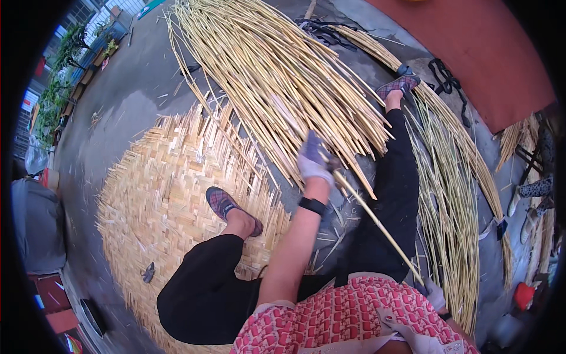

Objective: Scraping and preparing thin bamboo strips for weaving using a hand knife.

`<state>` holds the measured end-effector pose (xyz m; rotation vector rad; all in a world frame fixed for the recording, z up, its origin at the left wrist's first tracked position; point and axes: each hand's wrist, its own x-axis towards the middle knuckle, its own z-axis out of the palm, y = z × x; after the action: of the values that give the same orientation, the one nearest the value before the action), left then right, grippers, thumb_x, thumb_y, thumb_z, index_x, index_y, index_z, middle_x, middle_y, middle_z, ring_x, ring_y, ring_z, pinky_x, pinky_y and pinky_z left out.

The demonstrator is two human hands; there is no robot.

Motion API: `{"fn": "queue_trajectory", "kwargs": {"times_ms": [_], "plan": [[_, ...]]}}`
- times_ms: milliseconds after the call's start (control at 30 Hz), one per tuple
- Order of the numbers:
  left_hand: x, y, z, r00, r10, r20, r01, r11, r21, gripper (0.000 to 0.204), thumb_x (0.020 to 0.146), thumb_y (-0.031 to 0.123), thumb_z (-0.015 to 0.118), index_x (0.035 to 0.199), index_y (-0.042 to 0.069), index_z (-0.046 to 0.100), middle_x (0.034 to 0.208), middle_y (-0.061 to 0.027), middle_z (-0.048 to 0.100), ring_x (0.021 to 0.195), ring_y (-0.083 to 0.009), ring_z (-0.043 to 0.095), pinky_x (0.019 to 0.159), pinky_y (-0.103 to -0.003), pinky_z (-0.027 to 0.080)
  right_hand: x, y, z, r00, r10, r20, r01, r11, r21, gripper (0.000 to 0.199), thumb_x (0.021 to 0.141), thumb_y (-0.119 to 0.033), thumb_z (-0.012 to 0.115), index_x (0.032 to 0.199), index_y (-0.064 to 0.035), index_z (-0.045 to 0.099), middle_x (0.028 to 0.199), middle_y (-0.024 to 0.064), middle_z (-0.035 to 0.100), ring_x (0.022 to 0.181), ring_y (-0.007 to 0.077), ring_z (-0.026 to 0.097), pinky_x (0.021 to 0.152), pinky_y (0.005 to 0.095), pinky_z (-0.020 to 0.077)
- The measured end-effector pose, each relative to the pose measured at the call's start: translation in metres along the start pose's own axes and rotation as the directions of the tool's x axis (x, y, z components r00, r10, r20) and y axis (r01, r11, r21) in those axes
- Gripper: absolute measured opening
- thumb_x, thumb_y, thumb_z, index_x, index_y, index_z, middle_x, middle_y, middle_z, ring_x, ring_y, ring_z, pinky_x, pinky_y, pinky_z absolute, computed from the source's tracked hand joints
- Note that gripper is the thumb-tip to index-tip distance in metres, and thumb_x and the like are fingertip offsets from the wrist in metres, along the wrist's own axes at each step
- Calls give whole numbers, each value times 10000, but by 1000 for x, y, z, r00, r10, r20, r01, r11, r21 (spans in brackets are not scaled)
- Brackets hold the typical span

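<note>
My left hand [314,160], in a purple and white glove with a black band at the wrist, is closed around a long pale reed stalk [377,221]. A small dark brownish piece shows beside its fingers; I cannot make out what it is. My right hand [434,295], also gloved, grips the stalk's near end low by my right hip. The stalk slants between the two hands across my right leg. Beyond my left hand spreads a big pile of loose yellow reed stalks [265,65]. My left foot rests on a woven mat [171,194] of flat split strips.
Greenish stalks [451,212] lie to my right, beside a long curved yellow bundle [466,141]. A small dark object [148,272] sits on the mat. Black straps [445,82] lie near a reddish-brown sheet [477,53]. Potted plants [56,109] line the far left.
</note>
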<state>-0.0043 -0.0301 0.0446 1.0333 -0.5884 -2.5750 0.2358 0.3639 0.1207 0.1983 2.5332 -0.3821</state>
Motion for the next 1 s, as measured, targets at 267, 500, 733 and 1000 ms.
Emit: {"fn": "queue_trajectory", "kwargs": {"times_ms": [267, 500, 733, 1000], "plan": [[3, -45, -14, 977, -208, -48, 211, 975, 68, 391, 746, 392, 771, 902, 106, 554, 674, -31, 510, 334, -190, 400, 301, -316, 348, 21, -31, -1, 958, -245, -152, 272, 941, 199, 210, 889, -222, 613, 979, -36, 573, 867, 207, 638, 781, 405, 612, 655, 408, 482], [105, 37, -43, 961, 273, 36, -276, 956, 97, 463, 821, 425, 688, 907, 39, 446, 592, -68, 412, 326, -204, 430, 292, -318, 366, -13, 100, 46, 993, -76, -90, 84, 993, 79, 196, 841, -127, 650, 749, -54, 493, 619, 170, 521, 554, 346, 516, 510, 420, 408], [179, 152, -98, 957, 225, -182, -82, 814, 575, 424, 856, 462, 613, 733, 70, 511, 456, -34, 378, 335, -174, 387, 346, -305, 319, -46, 324, 45, 689, 682, -244, -89, 414, 906, 160, 922, -144, 488, 899, -19, 584, 809, 138, 546, 770, 194, 555, 688, 335, 438], [199, 47, -188, 980, 200, 19, 43, -299, 953, 386, 808, 339, 638, 1025, 20, 632, 852, -168, 648, 757, -308, 636, 645, -383, 515, 135, 192, -25, 763, 427, -486, -333, 903, 271, 420, 820, 57, 566, 1227, -13, 490, 1193, 191, 546, 1089, 340, 535, 926, 382, 436]]}}
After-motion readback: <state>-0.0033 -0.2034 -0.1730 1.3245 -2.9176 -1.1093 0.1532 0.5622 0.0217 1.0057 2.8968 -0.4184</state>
